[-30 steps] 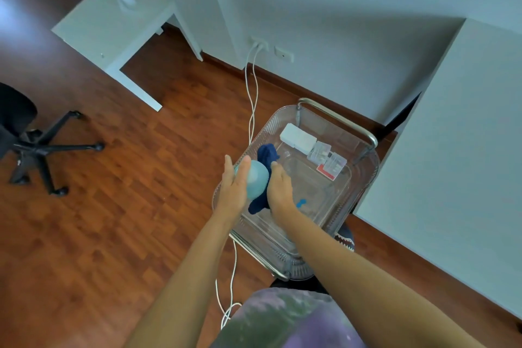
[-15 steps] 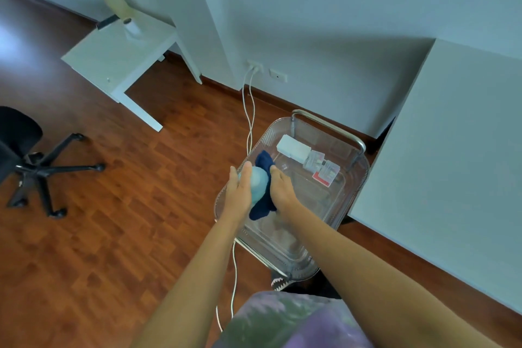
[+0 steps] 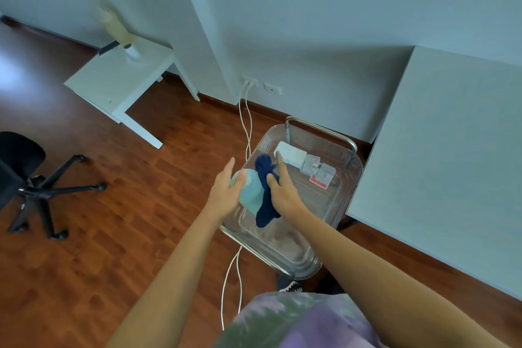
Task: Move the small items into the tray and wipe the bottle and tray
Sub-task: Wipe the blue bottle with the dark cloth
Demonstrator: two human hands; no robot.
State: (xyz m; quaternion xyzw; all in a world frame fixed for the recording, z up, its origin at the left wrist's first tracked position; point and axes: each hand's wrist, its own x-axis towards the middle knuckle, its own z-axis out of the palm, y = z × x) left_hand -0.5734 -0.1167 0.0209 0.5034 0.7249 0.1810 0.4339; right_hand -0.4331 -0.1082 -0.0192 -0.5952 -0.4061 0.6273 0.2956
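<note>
Head view: our left hand (image 3: 226, 192) cups the pale bottle (image 3: 250, 192) over the tray (image 3: 354, 175); our right hand (image 3: 284, 191), fingers extended, presses a navy cloth (image 3: 265, 195) against it.

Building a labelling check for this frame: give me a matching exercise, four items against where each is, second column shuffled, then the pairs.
Items:
1. bottle
2. cloth
3. white box
4. office chair

Places:
A. far end of the clear tray, by the small clear cases
B. on the wood floor, far left
C. against the left hand, over the tray's left edge
D. between the bottle and the right hand

Pairs: 1-C, 2-D, 3-A, 4-B
</note>
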